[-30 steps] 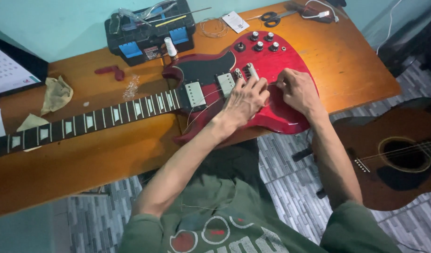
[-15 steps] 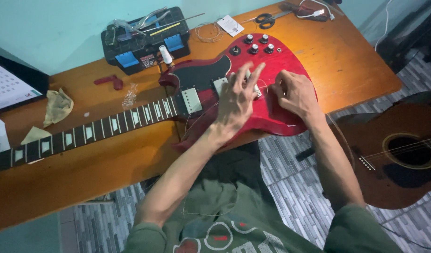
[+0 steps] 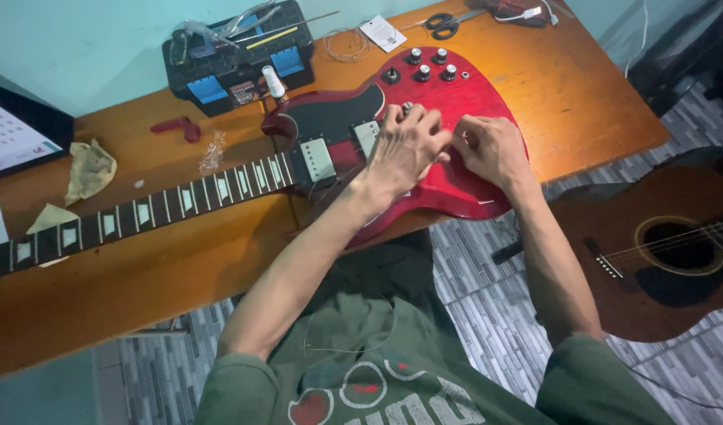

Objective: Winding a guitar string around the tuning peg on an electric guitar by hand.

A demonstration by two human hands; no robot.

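Head view, bridge work on the guitar:
- red electric guitar [image 3: 456, 102] lies flat on wooden table [image 3: 582, 86]
- my left hand [image 3: 405, 149] presses the bridge, fingers curled
- my right hand [image 3: 495, 149] pinches something small, can't tell what
- next, I judge: steady fine fingertip work

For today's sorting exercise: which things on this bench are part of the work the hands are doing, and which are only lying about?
In use:
red guitar
left hand, on the guitar's body
right hand, on the guitar's body

Lying about:
toolbox
scissors
wire coil
rags
acoustic guitar, on the floor
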